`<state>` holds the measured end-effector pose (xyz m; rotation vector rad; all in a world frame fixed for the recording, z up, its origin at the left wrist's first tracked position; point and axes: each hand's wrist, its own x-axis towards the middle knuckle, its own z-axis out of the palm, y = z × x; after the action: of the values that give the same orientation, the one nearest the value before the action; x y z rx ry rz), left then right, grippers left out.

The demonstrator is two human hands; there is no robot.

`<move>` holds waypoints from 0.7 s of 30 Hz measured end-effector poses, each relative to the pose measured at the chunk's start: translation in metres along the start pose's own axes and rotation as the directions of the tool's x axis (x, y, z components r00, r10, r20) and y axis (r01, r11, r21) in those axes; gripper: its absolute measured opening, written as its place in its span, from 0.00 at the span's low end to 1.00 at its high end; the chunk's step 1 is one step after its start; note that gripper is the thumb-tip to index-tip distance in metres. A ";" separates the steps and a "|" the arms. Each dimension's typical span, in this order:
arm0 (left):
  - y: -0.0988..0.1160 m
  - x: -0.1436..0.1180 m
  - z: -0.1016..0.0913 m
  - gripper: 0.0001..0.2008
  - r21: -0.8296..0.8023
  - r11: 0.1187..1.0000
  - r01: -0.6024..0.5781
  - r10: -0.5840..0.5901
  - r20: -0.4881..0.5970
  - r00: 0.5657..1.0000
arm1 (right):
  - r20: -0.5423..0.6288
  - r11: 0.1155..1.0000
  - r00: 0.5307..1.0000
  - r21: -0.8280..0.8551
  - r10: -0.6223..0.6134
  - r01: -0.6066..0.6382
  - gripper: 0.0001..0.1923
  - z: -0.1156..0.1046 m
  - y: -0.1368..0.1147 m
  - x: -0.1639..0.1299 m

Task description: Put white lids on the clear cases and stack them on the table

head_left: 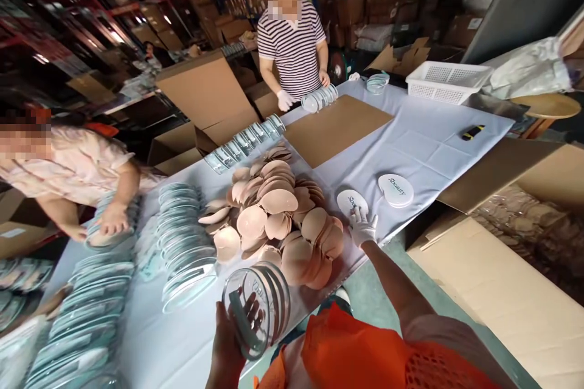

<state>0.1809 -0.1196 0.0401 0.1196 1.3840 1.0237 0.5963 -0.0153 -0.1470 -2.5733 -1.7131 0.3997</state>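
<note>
My left hand [228,337], bare, grips a short stack of clear round plastic cases [258,310] at the table's near edge; faint lettering shows on the front case. My right hand [364,230], in a white glove, has its fingers spread, with the fingertips on a stack of white rounded cards [351,199] printed with dark lettering. Beside it lies a second stack of white printed cards [395,189]. Between my hands spreads a heap of beige, curved, cup-shaped pads [278,209]. Left of the heap stands a long row of clear cases [185,243].
Two co-workers stand at the table: one in a striped shirt [292,42] at the far side, one in a pale shirt [77,164] at the left. A white basket [442,82], a cardboard sheet [337,127] and a black-yellow tool [473,132] lie there. An open carton [493,261] stands right.
</note>
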 end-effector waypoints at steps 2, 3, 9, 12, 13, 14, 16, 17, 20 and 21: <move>0.000 0.003 0.004 0.32 -0.009 1.000 -0.030 0.030 -0.015 0.999 | -0.083 1.000 0.996 0.004 -0.030 0.031 0.37 0.006 -0.001 0.003; 0.001 0.005 0.007 0.31 -0.007 0.999 -0.035 0.034 -0.027 0.999 | -0.101 0.999 0.994 0.024 -0.035 0.038 0.37 0.007 -0.002 0.006; 0.008 0.010 0.033 0.20 0.037 0.997 -0.066 0.068 -0.078 0.995 | 0.065 0.998 0.998 0.055 0.013 -0.016 0.36 -0.017 -0.021 0.031; 0.009 0.012 0.042 0.20 0.035 0.999 -0.041 0.044 -0.087 0.995 | 0.070 0.998 0.997 0.055 -0.012 0.008 0.34 -0.027 -0.021 0.037; 0.009 0.014 0.044 0.20 0.033 0.999 -0.041 0.044 -0.092 0.995 | 0.073 0.998 0.997 0.050 -0.036 0.032 0.34 -0.028 -0.018 0.037; 0.009 0.016 0.046 0.20 0.026 0.999 -0.042 0.044 -0.095 0.995 | 0.084 0.998 0.995 0.045 -0.058 0.054 0.33 -0.029 -0.016 0.037; 0.008 0.021 0.050 0.20 -0.004 0.999 -0.037 0.037 -0.096 0.995 | 0.102 0.997 0.992 0.040 -0.070 0.066 0.33 -0.030 -0.010 0.036; 0.008 0.023 0.053 0.20 -0.024 0.999 -0.032 0.029 -0.101 0.994 | 0.099 0.997 0.993 0.039 -0.067 0.063 0.33 -0.029 -0.008 0.036; 0.009 0.027 0.061 0.19 -0.068 0.997 -0.038 0.029 -0.126 0.992 | 0.047 0.997 0.996 0.023 -0.080 0.079 0.31 -0.025 -0.003 0.036; 0.010 0.027 0.063 0.19 -0.077 0.996 -0.045 0.034 -0.138 0.990 | 0.024 0.996 0.996 0.018 -0.089 0.089 0.31 -0.023 -0.002 0.036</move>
<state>0.2243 -0.0659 0.0418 0.0177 1.4668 1.1364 0.6122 0.0210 -0.1318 -2.4795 -1.8164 0.4427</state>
